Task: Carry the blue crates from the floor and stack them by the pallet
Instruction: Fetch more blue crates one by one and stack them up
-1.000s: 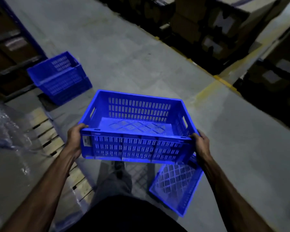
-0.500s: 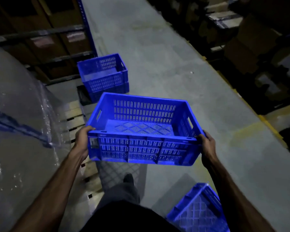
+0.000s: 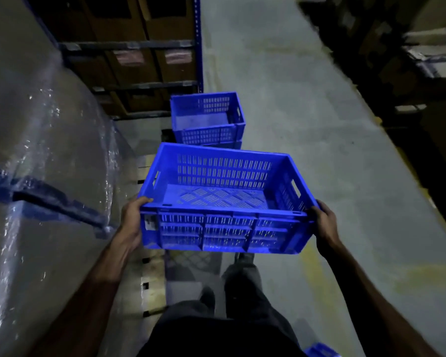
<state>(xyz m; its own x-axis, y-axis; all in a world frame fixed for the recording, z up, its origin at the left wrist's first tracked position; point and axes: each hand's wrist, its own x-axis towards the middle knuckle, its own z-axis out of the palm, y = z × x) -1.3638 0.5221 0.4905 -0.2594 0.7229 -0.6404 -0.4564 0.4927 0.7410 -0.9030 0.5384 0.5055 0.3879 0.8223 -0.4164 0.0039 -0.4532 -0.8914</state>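
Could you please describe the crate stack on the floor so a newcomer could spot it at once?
Follow the blue shelving upright down to the grey floor. At its foot sits the crate stack, beyond the carried crate; unlike that one, no hand touches it.

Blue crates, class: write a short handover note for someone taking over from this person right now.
Left hand and right hand grip the near corners of an empty blue crate, held level in the air.
The crate stack stands ahead on the floor, past the wrapped pallet on the left; two crates show there.
Another crate's corner shows behind, bottom right.
Left: walk on, set this crate on the stack, fetch the rest.
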